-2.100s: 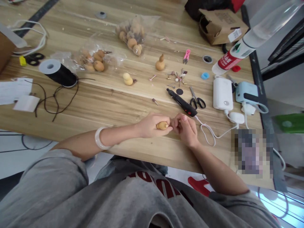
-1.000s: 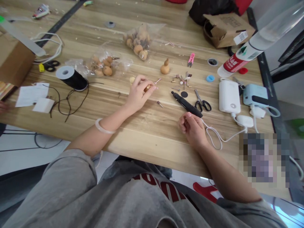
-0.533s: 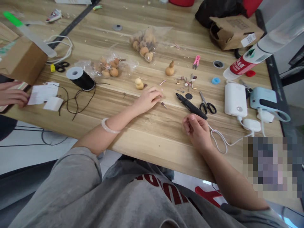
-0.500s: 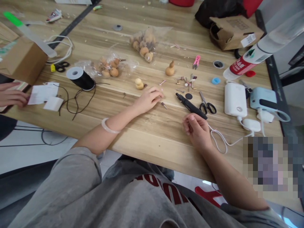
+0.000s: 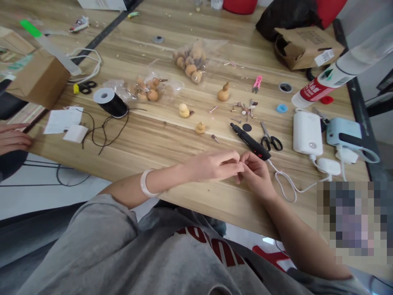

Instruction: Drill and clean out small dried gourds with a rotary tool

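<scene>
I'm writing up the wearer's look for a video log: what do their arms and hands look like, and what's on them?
The left hand and right hand are bare, with no gloves. A thick, whitish translucent bangle circles the left wrist. Loose grey sleeves end near the elbows, leaving the forearms bare.

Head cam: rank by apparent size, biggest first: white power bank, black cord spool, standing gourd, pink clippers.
1. White power bank
2. Black cord spool
3. Standing gourd and pink clippers: look alike, unranked
</scene>
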A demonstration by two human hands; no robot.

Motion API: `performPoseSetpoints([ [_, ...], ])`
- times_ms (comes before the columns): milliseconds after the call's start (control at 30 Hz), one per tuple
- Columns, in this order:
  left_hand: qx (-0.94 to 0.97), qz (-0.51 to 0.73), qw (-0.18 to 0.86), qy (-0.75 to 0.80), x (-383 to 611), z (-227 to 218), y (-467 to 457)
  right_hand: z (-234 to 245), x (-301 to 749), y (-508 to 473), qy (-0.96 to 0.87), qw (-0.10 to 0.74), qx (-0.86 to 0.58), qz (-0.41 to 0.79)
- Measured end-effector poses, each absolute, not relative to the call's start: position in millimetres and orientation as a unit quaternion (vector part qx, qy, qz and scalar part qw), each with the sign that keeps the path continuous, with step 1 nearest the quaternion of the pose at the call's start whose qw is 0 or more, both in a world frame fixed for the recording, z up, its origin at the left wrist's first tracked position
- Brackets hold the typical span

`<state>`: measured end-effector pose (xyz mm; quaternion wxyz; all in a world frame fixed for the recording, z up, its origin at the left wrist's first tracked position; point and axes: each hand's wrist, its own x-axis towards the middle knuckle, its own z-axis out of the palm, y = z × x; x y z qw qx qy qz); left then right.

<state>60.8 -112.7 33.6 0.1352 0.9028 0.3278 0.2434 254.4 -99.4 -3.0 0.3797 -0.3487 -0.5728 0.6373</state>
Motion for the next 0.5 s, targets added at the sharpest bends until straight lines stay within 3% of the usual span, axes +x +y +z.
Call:
performPoseSetpoints([
  [200,0.906,0.283,0.073,0.306,55,22,-112,-4,254,-99,-0.579,0.374,-0.329,0.646],
  [367,0.897,0.289,0.106,0.317,60,24,-113,-3,256,-101,-0.585,0.375,-0.312,0.648],
  [500,0.831,0.388,0.097,0.387,35,44,-97,-8,261,-100,-0.582,0.383,-0.293,0.655],
])
